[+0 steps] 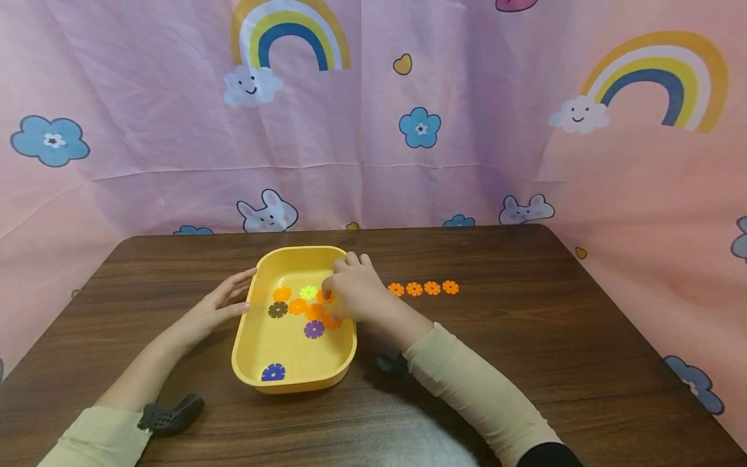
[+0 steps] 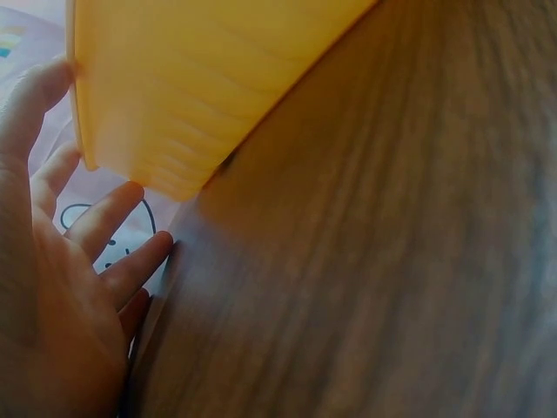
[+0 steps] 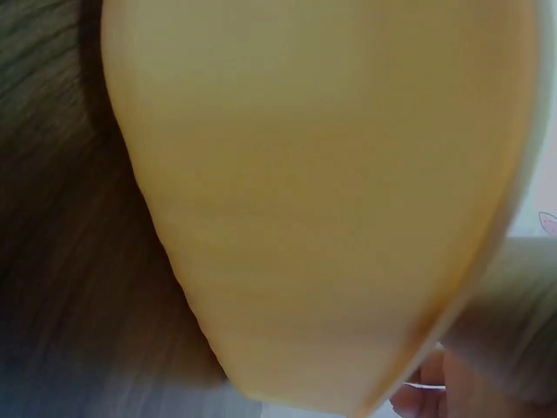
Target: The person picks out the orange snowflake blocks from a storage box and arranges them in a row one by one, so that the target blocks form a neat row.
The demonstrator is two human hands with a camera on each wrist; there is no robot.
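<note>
A yellow tub (image 1: 303, 387) stands on the dark wood-grain table (image 1: 525, 337), with a person's two hands apart on either side of it. The left hand (image 1: 213, 308) touches the left side of the tub near its far end; the left wrist view shows its fingers spread and mostly straight, with the thumb at the rim. The right hand (image 1: 357, 290) reaches over the right rim into the tub, its fingertips down beside an orange notched disc (image 1: 325, 298); whether they pinch it cannot be told, since the hand covers part of the spot and the tub wall fills most of the right wrist view. Around that disc, on the tub's floor, lie more orange discs (image 1: 297, 307), a yellow-green disc (image 1: 308, 293), a brown disc (image 1: 277, 310) and a purple disc (image 1: 314, 329), while a blue disc (image 1: 273, 373) sits well apart at the near end. Right of the tub, four orange discs (image 1: 414, 290) form a straight row on the table. Behind hangs a pink and lilac cloth (image 1: 373, 130) printed with rainbows, clouds, flowers and rabbits. Both forearms wear pale sleeves (image 1: 478, 389).
</note>
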